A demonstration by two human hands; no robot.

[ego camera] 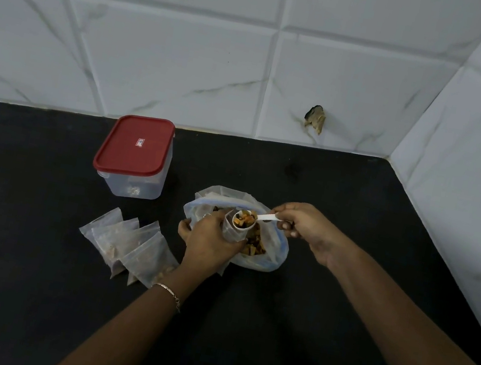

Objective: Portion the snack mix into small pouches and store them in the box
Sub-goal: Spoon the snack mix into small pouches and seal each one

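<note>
While my left hand (212, 241) grips a small pouch (232, 229) upright over the open snack bag (272, 252), my right hand (305, 226) pinches the handle of a white scoop (247, 219). Scoop bowl, heaped with snack mix (244, 217), sits at the pouch mouth. More mix lies loose in the bag. Filled pouches (128, 246) fanned on the black counter (342, 200), left of my wrist. Box (135, 160), red lid on, stands behind them near the tiled wall (165, 56).
</note>
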